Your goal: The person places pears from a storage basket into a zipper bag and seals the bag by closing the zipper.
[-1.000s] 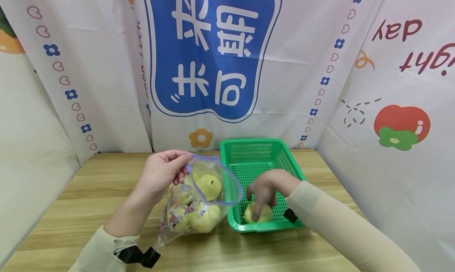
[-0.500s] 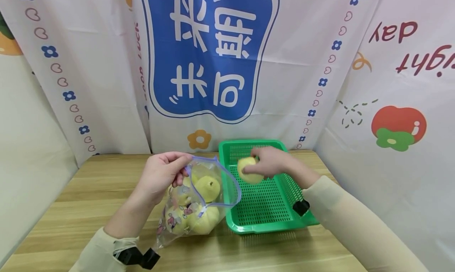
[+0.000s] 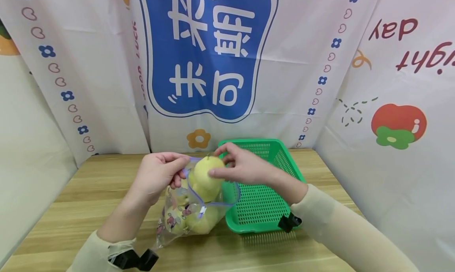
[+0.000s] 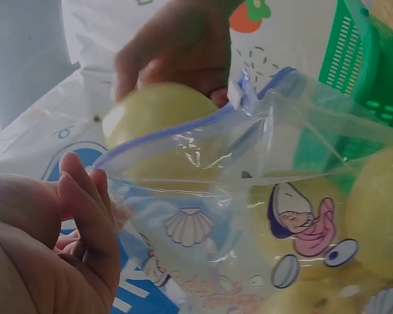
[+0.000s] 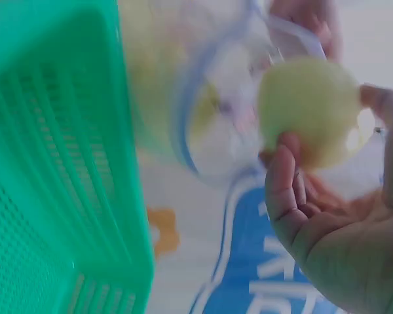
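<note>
My left hand (image 3: 160, 174) pinches the purple rim of a clear zip bag (image 3: 162, 233) printed with cartoon figures. The bag leans on the table with its mouth held up, and several pale yellow-green pears (image 4: 380, 216) show through the plastic. Between the thumb and fingers of my right hand (image 3: 245, 164) is another pear (image 3: 205, 171), stem up, at the bag's mouth. From the right wrist, this pear (image 5: 311, 111) appears beside the blurred purple rim, with fingertips on both sides of it. Part of the bag's far rim is hidden behind the pear in the head view.
Right beside the bag stands a green plastic basket (image 3: 270, 226) with slotted walls, passing under my right forearm. Both stand on a wood-grain table (image 3: 71, 209). A printed white cloth (image 3: 284, 86) hangs close behind the table, and cloth walls flank it.
My right hand has lifted a pear out of the green basket and carried it left to the bag's mouth. The left hand keeps its pinch on the rim, nearly still.
</note>
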A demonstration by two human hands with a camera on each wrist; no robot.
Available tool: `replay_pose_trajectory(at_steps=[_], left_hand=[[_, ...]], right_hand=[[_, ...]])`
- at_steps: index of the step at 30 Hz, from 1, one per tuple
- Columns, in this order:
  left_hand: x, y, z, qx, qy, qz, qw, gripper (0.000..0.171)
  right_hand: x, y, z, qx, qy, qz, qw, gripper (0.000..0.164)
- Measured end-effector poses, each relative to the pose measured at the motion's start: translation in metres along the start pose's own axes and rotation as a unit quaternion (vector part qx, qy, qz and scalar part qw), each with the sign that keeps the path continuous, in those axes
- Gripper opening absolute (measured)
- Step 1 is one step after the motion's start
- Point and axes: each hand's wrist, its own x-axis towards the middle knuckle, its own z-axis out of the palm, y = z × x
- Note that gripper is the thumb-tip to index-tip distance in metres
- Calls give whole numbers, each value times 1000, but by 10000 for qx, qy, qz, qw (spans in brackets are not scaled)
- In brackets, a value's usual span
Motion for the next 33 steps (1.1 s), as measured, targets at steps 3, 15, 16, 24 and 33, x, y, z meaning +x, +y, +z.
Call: replay_pose_trajectory(at_steps=[3, 15, 16, 24, 33], left_hand=[[-2, 6, -2, 327, 94, 56, 9994, 32], [-7, 7, -5, 380, -134, 111, 9991, 30], [-7, 7, -5, 380, -147, 110, 9991, 30], [-10, 6, -1, 530, -173, 95, 9984, 31], [-38, -4, 12, 1241, 298, 986, 9869, 26]], right_hand=[[-2, -5, 15, 173, -226, -294, 9992, 36], [16, 7, -9, -1753, 938, -567, 9784, 16], [18, 12, -10, -2015, 940, -616, 9730, 17], [32, 31, -8, -2896, 397, -1583, 9431, 26], [35, 39, -15, -3181, 1299, -1237, 9309, 15]])
